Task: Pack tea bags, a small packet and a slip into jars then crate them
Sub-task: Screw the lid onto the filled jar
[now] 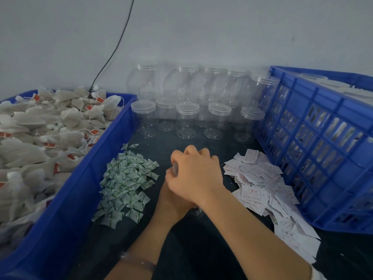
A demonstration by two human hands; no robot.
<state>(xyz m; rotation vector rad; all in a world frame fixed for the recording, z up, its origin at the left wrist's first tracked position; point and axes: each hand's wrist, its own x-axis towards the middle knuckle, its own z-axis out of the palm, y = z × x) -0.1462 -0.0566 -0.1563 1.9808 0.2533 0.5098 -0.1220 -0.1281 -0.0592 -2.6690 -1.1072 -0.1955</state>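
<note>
Both hands meet at the table's middle on one clear plastic jar (198, 211), which is almost wholly hidden. My right hand (194, 174) curls over the jar's top end, where a bit of clear rim shows by the fingers. My left hand (171, 205) grips the jar's body underneath it. Tea bags (40, 138) with red tags fill the blue bin (96, 158) on the left. Small green-and-white packets (125, 180) lie in a heap left of my hands. White printed slips (260, 178) lie in a heap to the right.
Several empty clear jars (187, 118) stand in rows against the back wall. A blue lattice crate (323, 138) stands at the right, with pale shapes showing through its side. A black cable (113, 53) runs down the wall behind the bin.
</note>
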